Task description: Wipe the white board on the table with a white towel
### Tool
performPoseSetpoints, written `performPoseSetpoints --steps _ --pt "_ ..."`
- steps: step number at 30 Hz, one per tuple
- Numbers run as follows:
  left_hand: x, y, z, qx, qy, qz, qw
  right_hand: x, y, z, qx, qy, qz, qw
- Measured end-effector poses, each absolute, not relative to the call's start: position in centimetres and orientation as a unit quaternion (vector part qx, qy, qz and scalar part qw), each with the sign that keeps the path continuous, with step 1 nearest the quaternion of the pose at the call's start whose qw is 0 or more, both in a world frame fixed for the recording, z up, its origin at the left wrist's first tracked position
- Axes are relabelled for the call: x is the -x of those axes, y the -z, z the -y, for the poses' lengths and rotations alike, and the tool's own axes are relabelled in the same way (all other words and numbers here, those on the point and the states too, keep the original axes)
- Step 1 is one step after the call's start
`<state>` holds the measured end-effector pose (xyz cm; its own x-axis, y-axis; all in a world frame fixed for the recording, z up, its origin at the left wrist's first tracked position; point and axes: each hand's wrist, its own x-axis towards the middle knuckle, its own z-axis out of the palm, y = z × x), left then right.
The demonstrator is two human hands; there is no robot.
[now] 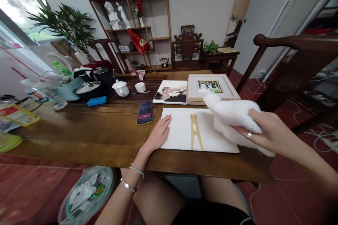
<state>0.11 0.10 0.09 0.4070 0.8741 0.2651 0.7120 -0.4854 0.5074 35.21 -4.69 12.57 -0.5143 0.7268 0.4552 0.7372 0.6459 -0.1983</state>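
Note:
A white rectangular board [178, 130] lies flat near the front edge of the wooden table. On its face is a flat yellow A-shaped piece [194, 130] with a small oval opening. My left hand [160, 132] rests on the board's left edge, fingers stretched out and holding nothing. Above the board's right side, my right hand [264, 130] grips a bunched, fluffy white cloth [235, 112]; part of the cloth hangs down blurred, and I cannot tell whether it touches the board. A ring shows on one right finger.
Behind the board lie a framed photo [229, 88] and a photo panel [169, 95]. A phone [144, 111] is left of the board. Farther left are a lidded white cup [120, 88], a blue block [96, 101] and bottles. A waste bin [105, 186] stands on the floor.

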Motion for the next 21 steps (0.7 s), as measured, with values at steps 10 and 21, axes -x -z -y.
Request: performPoseSetpoints --steps 10,21 --pt "0.0 0.1 -0.2 -0.823 -0.251 -0.485 0.156 -32.1 -4.9 1.0 0.354 0.013 0.934 0.037" --pt "-0.1 0.0 -0.1 -0.826 -0.247 -0.485 0.151 -32.8 -7.6 8.4 0.333 -0.105 0.937 -0.004"
